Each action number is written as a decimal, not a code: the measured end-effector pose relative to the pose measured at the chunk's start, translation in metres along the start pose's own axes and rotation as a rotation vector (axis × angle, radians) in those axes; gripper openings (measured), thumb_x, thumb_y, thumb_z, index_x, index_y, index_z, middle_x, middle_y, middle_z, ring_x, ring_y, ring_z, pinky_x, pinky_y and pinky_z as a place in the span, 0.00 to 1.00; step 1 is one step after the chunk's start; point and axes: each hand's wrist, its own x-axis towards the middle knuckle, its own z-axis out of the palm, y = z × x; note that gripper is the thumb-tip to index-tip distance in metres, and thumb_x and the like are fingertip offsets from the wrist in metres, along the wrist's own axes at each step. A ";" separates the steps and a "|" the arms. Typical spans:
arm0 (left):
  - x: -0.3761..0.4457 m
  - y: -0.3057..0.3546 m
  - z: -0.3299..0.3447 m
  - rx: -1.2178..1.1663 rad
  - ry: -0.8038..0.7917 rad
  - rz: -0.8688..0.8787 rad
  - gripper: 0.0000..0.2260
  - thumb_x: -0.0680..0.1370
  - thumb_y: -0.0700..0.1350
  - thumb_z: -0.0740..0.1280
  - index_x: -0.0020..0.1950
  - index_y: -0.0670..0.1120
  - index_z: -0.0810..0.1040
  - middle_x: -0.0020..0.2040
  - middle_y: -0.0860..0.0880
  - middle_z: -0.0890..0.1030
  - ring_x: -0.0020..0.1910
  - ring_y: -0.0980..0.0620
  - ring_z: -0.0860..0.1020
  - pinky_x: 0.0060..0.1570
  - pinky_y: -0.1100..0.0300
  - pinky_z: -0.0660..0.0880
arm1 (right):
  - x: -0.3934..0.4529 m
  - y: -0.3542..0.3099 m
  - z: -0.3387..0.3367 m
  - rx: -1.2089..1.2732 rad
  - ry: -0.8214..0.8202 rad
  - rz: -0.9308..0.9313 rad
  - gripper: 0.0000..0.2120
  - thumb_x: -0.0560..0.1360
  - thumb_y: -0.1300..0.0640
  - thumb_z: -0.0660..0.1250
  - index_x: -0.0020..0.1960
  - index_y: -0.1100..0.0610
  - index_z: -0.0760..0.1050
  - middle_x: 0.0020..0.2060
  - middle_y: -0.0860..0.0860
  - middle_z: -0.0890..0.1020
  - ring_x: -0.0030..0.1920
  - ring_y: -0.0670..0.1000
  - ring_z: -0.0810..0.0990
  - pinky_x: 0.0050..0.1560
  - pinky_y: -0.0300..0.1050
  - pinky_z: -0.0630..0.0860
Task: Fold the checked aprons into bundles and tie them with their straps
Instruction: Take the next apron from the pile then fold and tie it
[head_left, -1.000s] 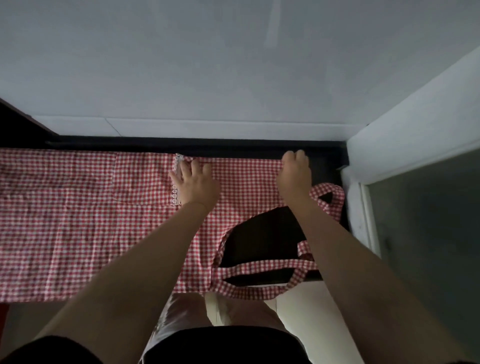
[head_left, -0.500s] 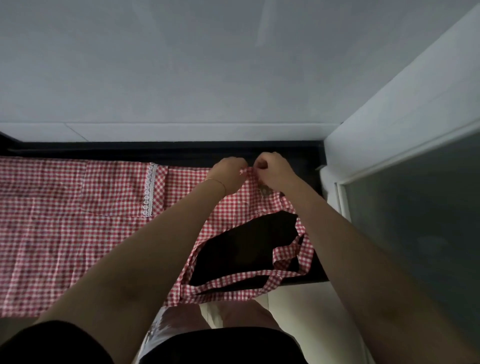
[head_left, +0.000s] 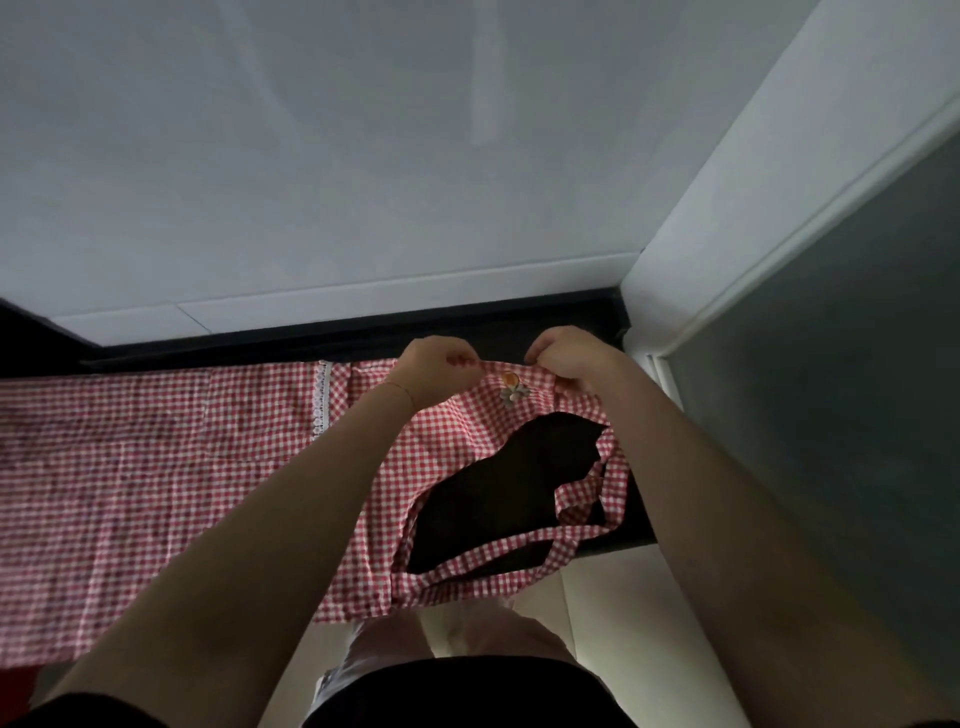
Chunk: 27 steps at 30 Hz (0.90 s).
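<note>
Along the far edge of the dark counter (head_left: 519, 473), both hands are clamped on the checked apron (head_left: 156, 467): left hand (head_left: 434, 371) and right hand (head_left: 569, 361) pinch its top hem, a little apart, with the flower patch (head_left: 511, 388) between them. The skirt lies flat left of the patch; the neck strap (head_left: 498, 558) loops off the near counter edge. Risks: lifted hem folds crooked, the skirt drags and bunches, or the dangling strap snags or tangles.
</note>
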 end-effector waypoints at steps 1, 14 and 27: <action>-0.005 0.002 -0.005 -0.014 0.007 0.009 0.03 0.77 0.47 0.69 0.48 0.51 0.82 0.44 0.54 0.81 0.45 0.57 0.77 0.47 0.63 0.74 | -0.007 -0.004 -0.001 -0.056 -0.029 -0.033 0.14 0.80 0.64 0.59 0.56 0.53 0.82 0.53 0.54 0.82 0.50 0.56 0.83 0.54 0.54 0.82; -0.025 0.016 -0.030 -0.196 0.202 0.024 0.13 0.79 0.41 0.64 0.34 0.47 0.76 0.32 0.52 0.73 0.32 0.56 0.69 0.38 0.62 0.69 | -0.045 -0.014 0.005 0.068 0.051 -0.335 0.10 0.75 0.52 0.72 0.54 0.55 0.79 0.46 0.48 0.80 0.48 0.49 0.78 0.40 0.39 0.71; -0.041 -0.075 0.041 0.404 -0.050 -0.422 0.33 0.80 0.56 0.63 0.80 0.55 0.50 0.81 0.45 0.42 0.78 0.35 0.44 0.72 0.32 0.55 | 0.004 0.043 0.036 0.544 0.196 0.167 0.34 0.70 0.48 0.77 0.69 0.63 0.71 0.64 0.58 0.78 0.61 0.58 0.79 0.62 0.51 0.75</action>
